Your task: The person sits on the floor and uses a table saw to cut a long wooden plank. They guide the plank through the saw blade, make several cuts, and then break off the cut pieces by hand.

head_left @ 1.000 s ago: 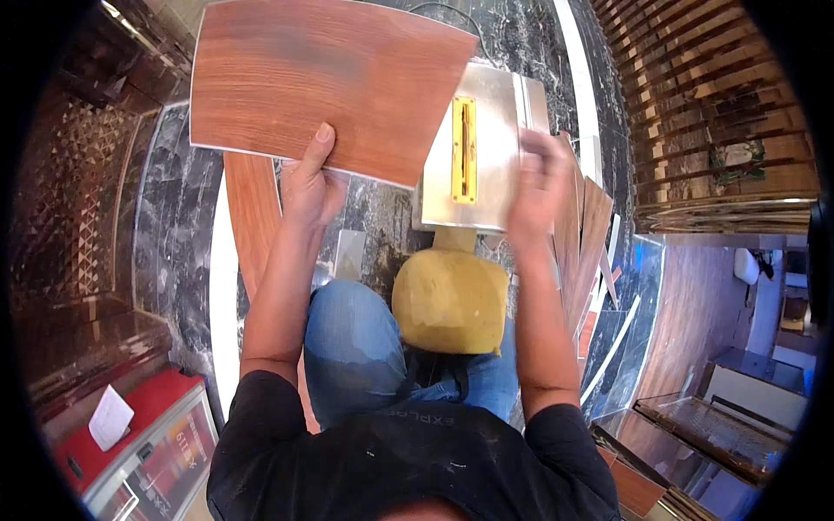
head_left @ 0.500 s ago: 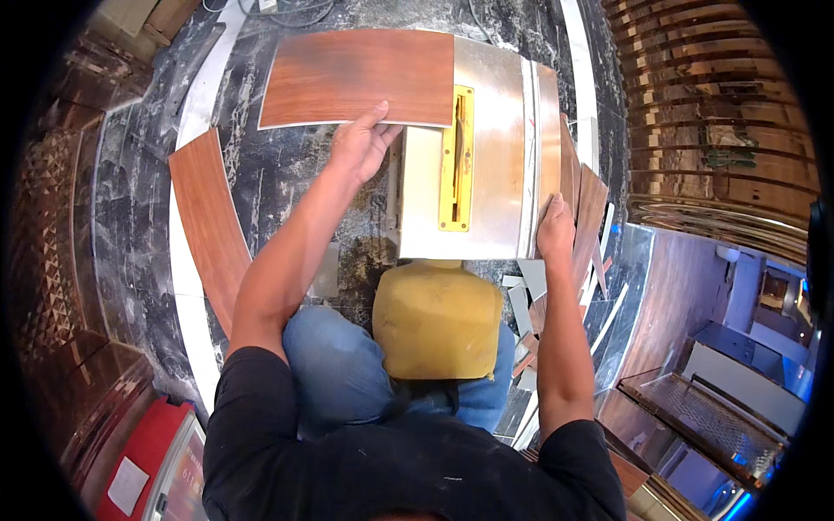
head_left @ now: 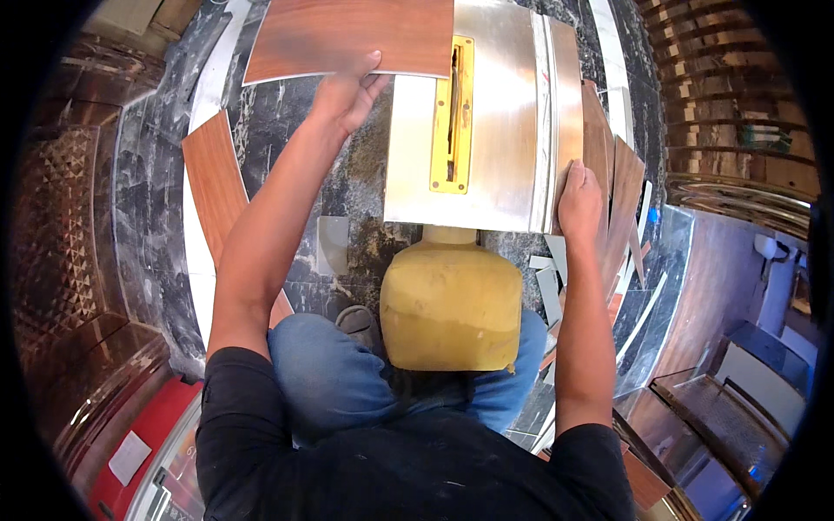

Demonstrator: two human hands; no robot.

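Observation:
A reddish-brown wood-grain board (head_left: 347, 36) lies partly over the left side of a silver metal saw table (head_left: 504, 113) and juts out to the left. My left hand (head_left: 349, 91) grips the board's near edge, thumb on top and fingers underneath. Just right of the board's edge, a yellow slotted insert (head_left: 452, 117) is set into the metal top, with a dark narrow slot along it. My right hand (head_left: 579, 201) is closed around the right edge of the saw table, near its front corner, beside a long metal strip (head_left: 547, 113). The board's far edge is out of view.
A yellow padded seat (head_left: 452, 308) stands between my knees. Another wood-grain board (head_left: 213, 178) lies on the dark floor at left. Offcuts and thin strips (head_left: 621, 200) are scattered on the right. A red-and-glass case (head_left: 161, 451) is at lower left, brass-coloured railings (head_left: 738, 95) at upper right.
The view has shifted, so the saw table, board and both hands appear higher up. Both hands keep their hold, and the board sits about the same against the insert.

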